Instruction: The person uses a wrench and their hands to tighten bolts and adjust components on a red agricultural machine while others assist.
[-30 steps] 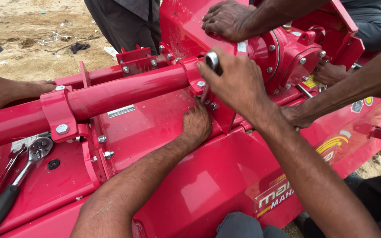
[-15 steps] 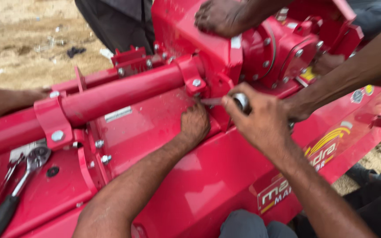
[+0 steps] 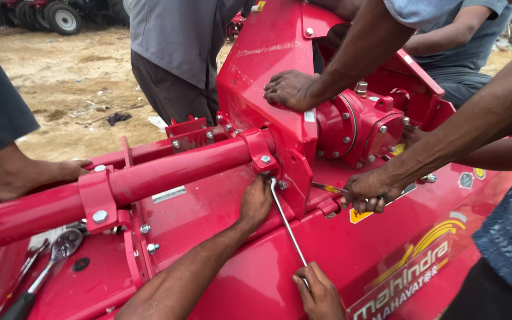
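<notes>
A red farm tiller fills the view, with a red tube (image 3: 173,172) clamped across its deck (image 3: 208,207). My left hand (image 3: 256,201) reaches up under the clamp (image 3: 262,151), fingers curled around the head of a long silver wrench (image 3: 288,228). My right hand (image 3: 318,293) grips the lower end of that wrench near the bottom edge. The wrench head sits on a bolt beside the bracket, hidden by my left fingers.
Another person's hand (image 3: 291,89) rests on the housing by the round gearbox (image 3: 362,127). A second hand (image 3: 371,189) holds a yellow-handled tool (image 3: 327,188). A third hand (image 3: 28,175) lies on the tube at left. A ratchet (image 3: 60,246) and pliers (image 3: 19,299) lie on the deck.
My right hand has swung the wrench handle down from above the clamp to the bottom of the view. My left hand has stayed at the bolt.
</notes>
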